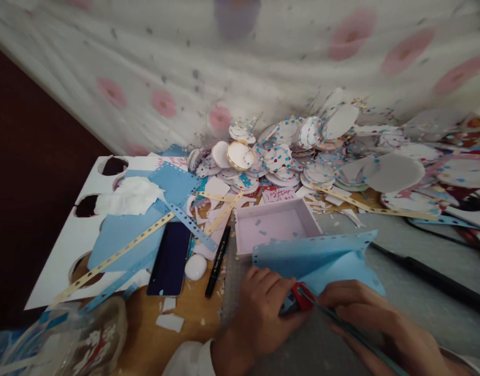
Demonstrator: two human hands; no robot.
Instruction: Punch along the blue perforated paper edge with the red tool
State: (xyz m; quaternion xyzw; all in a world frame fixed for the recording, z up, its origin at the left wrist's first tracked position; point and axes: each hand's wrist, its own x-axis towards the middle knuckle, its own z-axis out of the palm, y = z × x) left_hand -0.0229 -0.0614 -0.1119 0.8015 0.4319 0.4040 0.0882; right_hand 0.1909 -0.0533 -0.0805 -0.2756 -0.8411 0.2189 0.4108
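Observation:
My left hand [259, 308] is wrapped round a small red and dark paper punch [302, 297]. My right hand [376, 318] grips a slim greenish tool [353, 329], whose tip meets the punch's red part; its exact kind is hard to make out. Just beyond both hands, a folded sheet of blue paper [322, 261] with small holes along its edge leans against a pale pink box [279, 224]. A few blue paper bits lie inside that box.
Decorated paper discs [279, 156] are heaped at the back. Left are a phone [169, 258], a black marker [218, 261], a white round lid [195, 267], punched strips [118, 256] and a plastic bag [94, 334]. A black corded tool [431, 277] lies right.

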